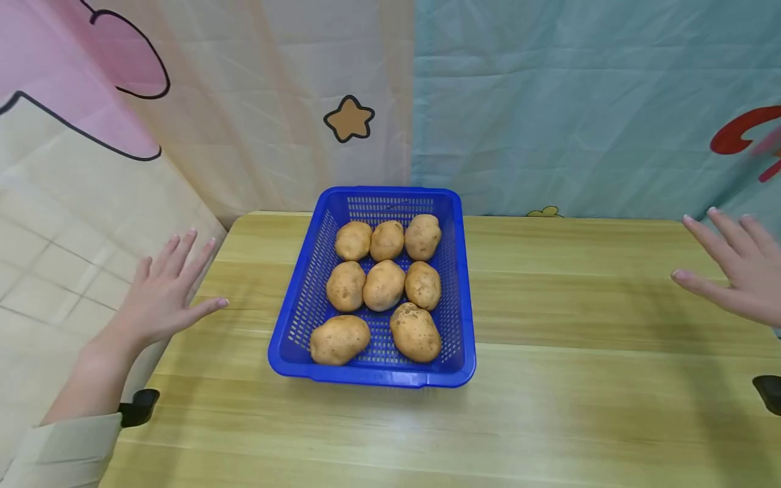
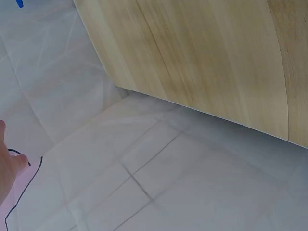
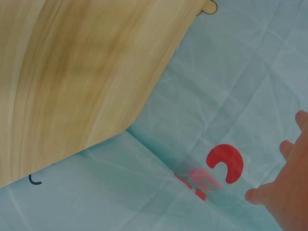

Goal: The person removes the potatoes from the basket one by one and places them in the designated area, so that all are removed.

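A blue plastic basket (image 1: 372, 375) with slotted walls stands on the table, holding several potatoes laid roughly in rows. Two larger ones lie at its near end: a potato on the left (image 1: 339, 339) and a soil-specked potato on the right (image 1: 415, 333). My left hand (image 1: 165, 291) hovers over the table's left edge with fingers spread, touching nothing. Over at the far right, my right hand (image 1: 747, 271) is likewise raised with its fingers straight, apart from the basket. Only parts of the left hand (image 2: 7, 166) and right hand (image 3: 288, 187) enter the wrist views.
The wooden table (image 1: 579, 407) reaches back to a hanging cloth (image 1: 567, 108) printed with cartoon shapes. Pale tiled-pattern sheeting (image 1: 55, 271) lies beyond the left edge. A black wrist strap mount (image 1: 139, 407) sits at the left wrist.
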Motion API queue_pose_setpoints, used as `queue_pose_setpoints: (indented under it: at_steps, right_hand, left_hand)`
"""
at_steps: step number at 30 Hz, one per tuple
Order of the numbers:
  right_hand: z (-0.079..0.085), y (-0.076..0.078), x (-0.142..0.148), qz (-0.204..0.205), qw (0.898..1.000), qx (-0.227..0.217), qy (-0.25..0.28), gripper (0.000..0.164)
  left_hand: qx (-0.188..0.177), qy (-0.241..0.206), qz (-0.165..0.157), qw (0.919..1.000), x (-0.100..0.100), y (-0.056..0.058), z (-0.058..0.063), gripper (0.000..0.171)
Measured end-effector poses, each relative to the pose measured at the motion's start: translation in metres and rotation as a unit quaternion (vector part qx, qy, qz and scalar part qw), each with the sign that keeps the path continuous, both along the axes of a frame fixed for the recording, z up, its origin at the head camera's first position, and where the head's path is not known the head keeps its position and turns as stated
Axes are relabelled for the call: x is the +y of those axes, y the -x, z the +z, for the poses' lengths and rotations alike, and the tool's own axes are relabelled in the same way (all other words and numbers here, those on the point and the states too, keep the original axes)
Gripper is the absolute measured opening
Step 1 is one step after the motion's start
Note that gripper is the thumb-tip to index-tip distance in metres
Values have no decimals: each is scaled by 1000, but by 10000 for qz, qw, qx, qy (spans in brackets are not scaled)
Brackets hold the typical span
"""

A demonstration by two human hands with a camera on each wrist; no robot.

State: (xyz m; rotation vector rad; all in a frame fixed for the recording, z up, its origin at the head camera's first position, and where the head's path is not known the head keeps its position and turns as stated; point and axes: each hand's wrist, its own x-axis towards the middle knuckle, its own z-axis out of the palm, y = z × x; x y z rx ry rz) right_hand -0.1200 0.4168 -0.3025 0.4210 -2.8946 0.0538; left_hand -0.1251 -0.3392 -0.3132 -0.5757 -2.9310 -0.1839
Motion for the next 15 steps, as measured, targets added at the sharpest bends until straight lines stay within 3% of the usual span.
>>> queue_pose_setpoints:
  at_steps: [3, 8, 11, 15]
  right_hand:
    - [0, 2, -5, 185, 9998, -15, 25, 82]
    - [3, 3, -14, -135, 9996, -230, 64, 87]
    - [5, 5, -20, -166, 9995, -270, 88, 90]
    - [9, 11, -27, 354, 9972, -205, 619, 85]
  left_hand:
    - [-92, -105, 12, 9999, 1, 0, -3, 92]
    - [-342, -775, -150, 9963, 6, 0, -4, 90]
    - [-859, -1508, -270, 9845, 11, 0, -2, 86]
    - [-1551, -2271, -225, 9612, 21, -1, 2, 81]
